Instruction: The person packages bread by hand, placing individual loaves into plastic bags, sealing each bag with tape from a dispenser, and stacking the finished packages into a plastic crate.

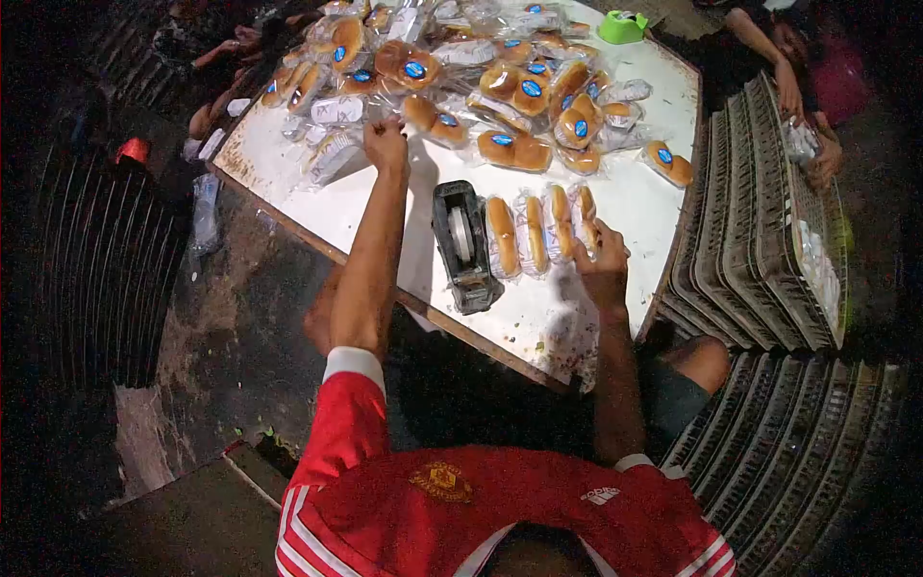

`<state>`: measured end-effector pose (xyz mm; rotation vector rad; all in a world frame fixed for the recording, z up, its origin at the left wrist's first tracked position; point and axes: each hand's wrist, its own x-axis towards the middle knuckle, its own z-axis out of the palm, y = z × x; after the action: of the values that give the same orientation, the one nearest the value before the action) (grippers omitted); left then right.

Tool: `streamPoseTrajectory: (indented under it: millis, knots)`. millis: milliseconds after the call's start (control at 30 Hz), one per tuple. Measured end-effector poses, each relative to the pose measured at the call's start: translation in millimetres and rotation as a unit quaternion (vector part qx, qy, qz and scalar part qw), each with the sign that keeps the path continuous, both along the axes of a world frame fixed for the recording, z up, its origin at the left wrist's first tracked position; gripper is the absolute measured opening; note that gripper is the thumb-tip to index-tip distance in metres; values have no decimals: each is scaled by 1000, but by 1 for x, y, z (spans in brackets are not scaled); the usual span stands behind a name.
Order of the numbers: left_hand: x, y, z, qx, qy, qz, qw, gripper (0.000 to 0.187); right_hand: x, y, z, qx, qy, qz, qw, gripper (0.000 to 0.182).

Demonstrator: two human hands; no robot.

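Observation:
My left hand (386, 146) is at the near edge of the pile, its fingers closed at the plastic end of a bagged bun (420, 113) with a blue label. That bun looks slightly blurred. Several bagged buns stand on edge in a row, and my right hand (604, 262) grips the near end of the rightmost bagged bun (583, 213), thumb to its left and fingers to its right. Left of the row lies a black tape dispenser (461, 245) with a pale roll in it.
Many bagged buns (514, 87) are heaped across the far side of the white table (433, 274). A green tape dispenser (623, 27) sits at the far right corner. Stacked crates (745, 212) stand along the right. Other people's hands (822, 154) show at the right and far left.

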<state>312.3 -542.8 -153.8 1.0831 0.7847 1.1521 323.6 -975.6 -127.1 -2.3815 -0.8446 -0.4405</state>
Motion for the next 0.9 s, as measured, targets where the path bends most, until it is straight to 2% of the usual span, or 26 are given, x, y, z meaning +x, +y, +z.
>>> streamPoseTrajectory:
  millis: [33, 100, 167, 200, 233, 267, 367, 467, 533, 567, 633, 700, 733, 833, 867, 900]
  knots:
    - [-12, -14, 33, 79, 28, -3, 996, 28, -8, 4, 18, -16, -51, 2, 999, 52]
    - [-31, -35, 75, 231, 89, -10, 969, 26, -21, 14, 50, 8, -56, 19, 998, 54]
    - [-41, -63, 107, 278, 180, 14, 943, 28, -35, 28, 76, 90, 38, 48, 994, 57]
    - [-43, -75, 125, 185, 207, -24, 960, 30, -41, 32, 83, 104, 116, 34, 987, 59]
    - [-47, -83, 138, 91, 230, -62, 967, 32, -50, 32, 91, 115, 129, 57, 983, 58]
    - [-41, -72, 123, 30, 272, -79, 959, 36, -59, 32, 100, 127, 139, 79, 979, 58]
    - [-5, -1, 6, -56, 377, -59, 922, 51, -84, 18, 118, 111, 154, 116, 975, 52]
    - [35, 49, -79, -42, 349, -9, 936, 67, -107, 8, 125, 141, 278, 106, 944, 43]
    - [21, 8, -18, 16, 195, -96, 976, 63, -106, 2, 109, 135, 284, 129, 940, 40]
    - [13, -16, 17, 33, 112, -148, 982, 62, -102, -3, 104, 116, 280, 148, 942, 44]
    - [10, -36, 54, 146, 171, -26, 974, 64, -97, -4, 86, 141, 237, 125, 953, 52]
    - [-38, -107, 142, 206, 127, -79, 967, 43, -93, 4, 109, 151, 215, 91, 961, 61]
    - [-61, -130, 162, 200, 121, -167, 958, 45, -93, 8, 119, 153, 207, 72, 964, 65]
    - [-119, -190, 165, 151, 65, -395, 904, 48, -95, 30, 127, 277, 163, 138, 937, 75]
    - [-135, -212, 160, 128, 47, -414, 900, 46, -94, 34, 109, 290, 211, 170, 918, 81]
    - [-146, -232, 156, 104, 29, -434, 895, 44, -94, 33, 111, 257, 310, 189, 895, 78]
